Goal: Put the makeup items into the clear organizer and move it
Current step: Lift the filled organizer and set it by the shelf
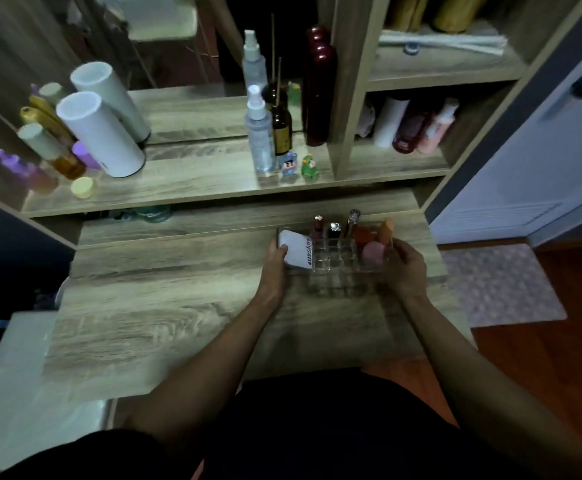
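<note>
Hands at both ends of the clear organizer (338, 259) on the wooden vanity top (178, 306).

Left hand (275, 263) curls its fingers around the organizer's left end, thumb on the white tube (298, 251) lying there — right hand (405, 268) clasps the right end beside a pink sponge (373, 252), an orange sponge (385, 229) and upright lipsticks (318, 227).

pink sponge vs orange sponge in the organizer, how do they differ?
Colour: the pink sponge is pale pink; the orange sponge is orange.
Shape: the pink sponge looks rounded; the orange sponge comes to a tapered tip.
Position: the pink sponge sits nearer the person, the orange sponge behind it and rising higher.
Shared: both stand in the right end of the clear organizer, beside the right hand; the left hand holds the other end.
</note>
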